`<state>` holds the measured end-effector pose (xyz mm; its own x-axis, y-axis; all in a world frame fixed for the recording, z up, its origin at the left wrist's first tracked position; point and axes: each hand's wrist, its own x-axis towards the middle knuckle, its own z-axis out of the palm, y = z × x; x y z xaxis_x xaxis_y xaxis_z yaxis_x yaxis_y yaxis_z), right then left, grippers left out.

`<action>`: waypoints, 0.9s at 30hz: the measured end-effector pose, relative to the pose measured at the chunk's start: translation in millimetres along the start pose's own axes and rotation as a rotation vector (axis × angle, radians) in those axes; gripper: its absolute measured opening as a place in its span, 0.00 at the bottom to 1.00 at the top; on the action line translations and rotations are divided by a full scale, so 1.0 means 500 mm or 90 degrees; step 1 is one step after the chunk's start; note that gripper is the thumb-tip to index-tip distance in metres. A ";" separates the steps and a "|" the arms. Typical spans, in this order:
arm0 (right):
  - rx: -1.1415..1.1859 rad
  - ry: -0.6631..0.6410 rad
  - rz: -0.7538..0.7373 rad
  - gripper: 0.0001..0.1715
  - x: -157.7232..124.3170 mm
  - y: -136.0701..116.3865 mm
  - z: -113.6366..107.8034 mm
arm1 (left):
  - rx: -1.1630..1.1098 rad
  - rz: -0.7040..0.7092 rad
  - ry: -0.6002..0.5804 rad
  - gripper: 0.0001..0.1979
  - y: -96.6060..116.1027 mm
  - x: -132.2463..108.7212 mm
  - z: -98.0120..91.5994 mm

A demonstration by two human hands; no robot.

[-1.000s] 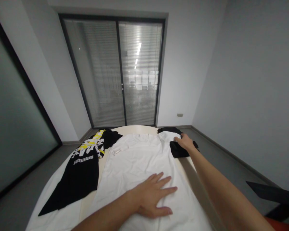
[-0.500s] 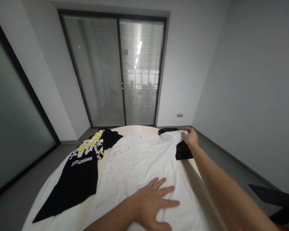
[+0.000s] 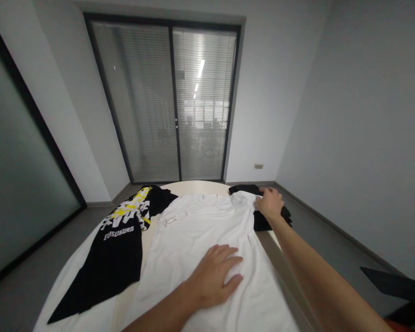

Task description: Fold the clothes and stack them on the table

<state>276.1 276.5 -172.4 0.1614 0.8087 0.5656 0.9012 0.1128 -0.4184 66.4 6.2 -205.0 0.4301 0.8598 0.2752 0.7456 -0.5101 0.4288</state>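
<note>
A white T-shirt (image 3: 197, 235) lies spread on the round table, its neckline toward the far edge. My left hand (image 3: 216, 276) rests flat on the shirt's body, fingers stretched out and holding nothing. At the shirt's far right sleeve is my right hand (image 3: 271, 204), its fingers bent and closed on the sleeve's end. The fingertips there are partly hidden. Under and beside that hand lies a black folded garment (image 3: 264, 222). To the left of the white shirt, a black garment (image 3: 114, 263) with a yellow and white print and white lettering is laid out.
The pale table (image 3: 202, 186) has a curved far edge. Beyond it stand a glass door with blinds (image 3: 204, 110) and grey walls. A dark flat object (image 3: 390, 283) juts in at the lower right, above the floor.
My right hand has drawn slightly inward with the sleeve, which now reaches less far right and shows less stretch. My left hand has shifted a little up and left, its fingers closer together.
</note>
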 end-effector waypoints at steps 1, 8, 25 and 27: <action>-0.010 0.020 -0.047 0.22 -0.012 -0.022 -0.009 | 0.030 -0.058 0.048 0.21 -0.016 0.007 -0.005; 0.101 -0.208 -0.268 0.18 -0.141 -0.183 -0.008 | 0.352 -0.523 0.158 0.22 -0.216 0.018 -0.127; 0.083 -0.672 -0.375 0.53 -0.302 -0.324 0.042 | 0.335 -0.644 0.204 0.14 -0.390 -0.018 -0.237; 0.131 -0.639 -0.391 0.49 -0.310 -0.332 0.047 | 0.348 -0.641 0.222 0.15 -0.394 -0.029 -0.254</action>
<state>91.9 146.0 -207.3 -0.7431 0.6666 -0.0589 0.6216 0.6550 -0.4297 -151.5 91.6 -184.4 -0.5686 0.7735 0.2800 0.8226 0.5371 0.1865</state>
